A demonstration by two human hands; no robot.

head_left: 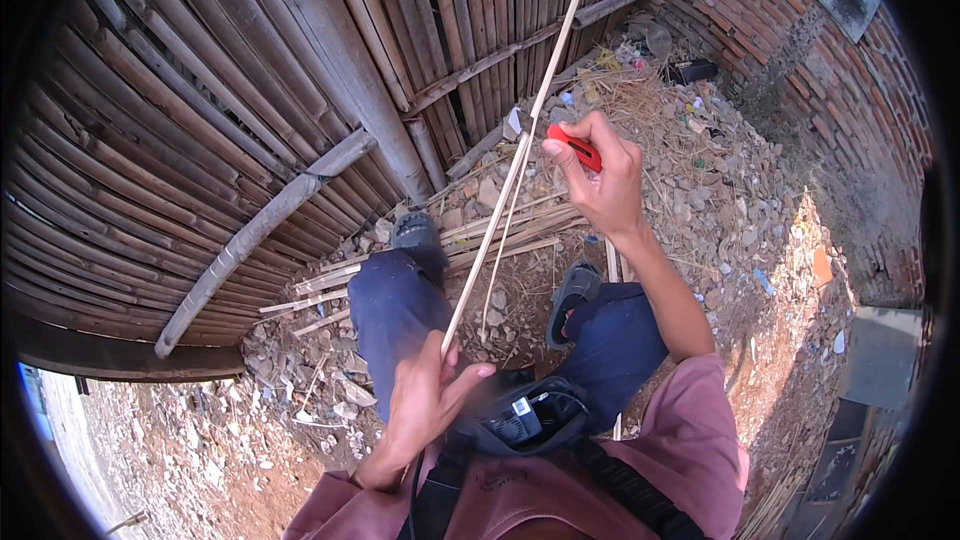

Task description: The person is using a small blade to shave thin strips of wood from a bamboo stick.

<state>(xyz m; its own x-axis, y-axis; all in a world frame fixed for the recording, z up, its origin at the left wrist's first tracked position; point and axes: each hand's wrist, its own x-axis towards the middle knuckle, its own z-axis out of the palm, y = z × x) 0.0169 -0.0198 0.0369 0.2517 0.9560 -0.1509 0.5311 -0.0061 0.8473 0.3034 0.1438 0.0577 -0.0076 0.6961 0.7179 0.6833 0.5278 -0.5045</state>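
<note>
- Head view showed the left hand [425,402] closed around the lower end of a long, thin bamboo strip [520,145], low in the frame just above a dark pouch [520,420] at the person's waist.
- The right hand [598,172] was held higher and further out, gripping a small red-handled knife [576,147] between thumb and fingers, right beside the strip; whether a blade touched the bamboo could not be made out.
- The strip was pale yellow, narrow and straight, rising from the left hand past the right hand and out of the top edge; a thinner sliver seemed to peel away from it below the knife and hang toward the ground.
- Both legs in blue trousers [395,315] stretched forward, with dark sandals [572,295] on the feet.
- More split bamboo pieces [505,232] lay on the ground beyond the feet, among stones and dry litter.
- A bamboo fence [200,110] filled the left and top, and a brick wall [800,50] closed the right.
</note>
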